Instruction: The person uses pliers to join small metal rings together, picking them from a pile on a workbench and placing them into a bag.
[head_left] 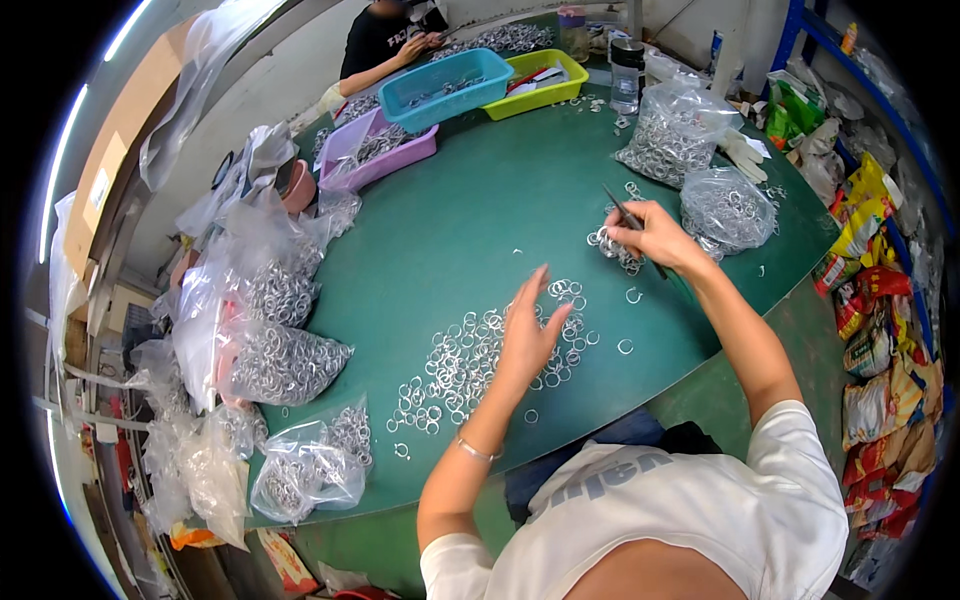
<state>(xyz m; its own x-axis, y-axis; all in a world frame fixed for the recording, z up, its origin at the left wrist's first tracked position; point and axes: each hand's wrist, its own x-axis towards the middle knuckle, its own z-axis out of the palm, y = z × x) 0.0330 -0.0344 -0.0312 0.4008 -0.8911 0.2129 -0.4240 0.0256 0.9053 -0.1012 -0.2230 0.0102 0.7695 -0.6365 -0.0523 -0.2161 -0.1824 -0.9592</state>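
Small silver metal rings (460, 365) lie in a loose spread on the green tabletop. Above the right part of this spread is my left hand (527, 338), its fingers stretched and the thumb apart, with nothing seen in it. My right hand (655, 238) is closed round a slim dark pointed tool (624, 211), whose tip points up and away to the left. Just beneath the right fingers lies a smaller cluster of rings (632, 264); whether those fingers also touch a ring cannot be made out. A few single rings (625, 347) lie between the two groups.
Clear bags of rings (285, 365) line the table's left side. Two more bags (675, 130) stand at the far right near a lidded clear bottle (626, 78). Purple (400, 155), blue (448, 88) and lime-green trays (545, 95) sit at the back, where another person (378, 50) works.
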